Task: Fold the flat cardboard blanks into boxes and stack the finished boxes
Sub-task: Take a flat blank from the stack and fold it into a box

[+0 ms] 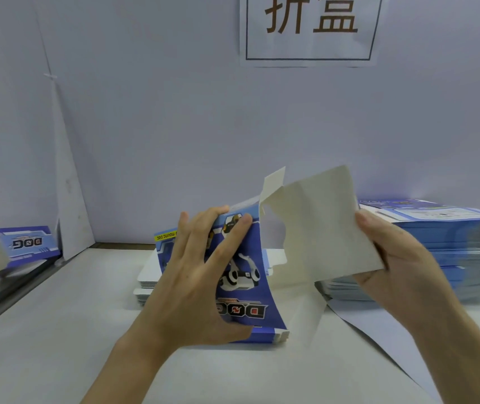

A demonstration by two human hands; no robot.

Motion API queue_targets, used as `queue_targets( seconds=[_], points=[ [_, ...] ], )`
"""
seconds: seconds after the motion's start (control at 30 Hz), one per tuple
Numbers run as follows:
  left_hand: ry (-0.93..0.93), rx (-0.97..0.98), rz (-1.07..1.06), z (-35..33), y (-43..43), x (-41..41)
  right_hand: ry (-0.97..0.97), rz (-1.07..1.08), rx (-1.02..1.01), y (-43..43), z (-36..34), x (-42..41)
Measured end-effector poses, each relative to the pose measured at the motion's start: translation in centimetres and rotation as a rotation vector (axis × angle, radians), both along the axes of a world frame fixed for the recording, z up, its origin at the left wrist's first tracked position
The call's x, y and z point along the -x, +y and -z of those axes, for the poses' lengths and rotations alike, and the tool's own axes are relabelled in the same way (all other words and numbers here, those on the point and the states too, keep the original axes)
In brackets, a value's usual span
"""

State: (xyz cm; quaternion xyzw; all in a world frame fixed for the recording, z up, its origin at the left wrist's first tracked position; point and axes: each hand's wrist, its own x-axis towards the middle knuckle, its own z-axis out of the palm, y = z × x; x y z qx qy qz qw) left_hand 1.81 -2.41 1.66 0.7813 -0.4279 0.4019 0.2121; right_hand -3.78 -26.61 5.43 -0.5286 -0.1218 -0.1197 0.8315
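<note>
A blue printed cardboard blank [244, 275] with a robot dog picture and "DOG" lettering is lifted in front of me, partly opened. My left hand [201, 275] grips its blue printed panel, fingers spread across the face and thumb under its lower edge. My right hand [399, 258] pinches the grey unprinted flap [320, 225], which is bent upward and to the right. Under the blank a low stack of flat blanks [148, 281] lies on the white table [58, 330].
A tall stack of flat blue blanks [451, 246] sits at the right. A finished blue box [27, 243] stands at the far left by a white partition [69, 185]. A paper sign [310, 27] hangs on the back wall.
</note>
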Motion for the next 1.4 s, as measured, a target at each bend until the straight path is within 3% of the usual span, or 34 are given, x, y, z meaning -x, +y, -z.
queue_targets(
  seconds=[0.1,0.3,0.43,0.53,0.6,0.67,0.73,0.83,0.93,1.07,1.13,1.23,1.4],
  points=[
    [-0.013,0.006,0.018,-0.1,-0.2,0.3,0.033,0.187,0.055,0.4,0.1,0.0],
    [-0.046,0.016,0.000,-0.3,-0.5,0.6,-0.034,0.327,0.115,1.1,-0.3,0.9],
    [-0.058,0.064,-0.047,-0.3,-0.1,0.1,-0.018,0.316,0.112,1.2,-0.1,0.4],
    [0.070,0.255,-0.104,-0.2,0.3,-0.2,-0.011,0.239,0.070,1.6,0.5,-0.8],
    [0.252,0.502,-0.068,-0.4,0.1,-0.2,0.029,0.193,0.291,2.0,1.4,-1.2],
    [0.453,0.745,0.031,-0.8,-0.3,0.1,0.037,0.044,0.646,2.6,2.8,-1.2],
    [0.606,0.882,0.114,-1.0,-1.0,0.5,-0.013,-0.079,0.842,4.6,3.7,-0.9],
    [0.740,0.901,0.204,-1.0,-2.2,1.1,-0.214,-0.015,0.699,7.3,5.1,-1.1],
    [0.778,0.890,0.252,-1.0,-2.4,1.4,-0.195,0.197,0.600,7.5,5.0,-1.4],
    [0.979,0.734,0.341,-0.8,-1.4,0.4,-0.061,0.008,0.327,5.1,3.7,-1.6],
    [1.054,0.673,0.383,-0.4,-1.3,0.0,-0.028,-0.027,0.331,4.6,3.6,-1.7],
    [1.024,0.676,0.405,-0.3,-1.6,0.0,-0.012,-0.038,0.355,4.5,3.8,-1.8],
    [1.017,0.920,0.410,0.0,-1.2,-0.5,0.030,-0.050,0.360,3.9,3.7,-1.9]
  ],
)
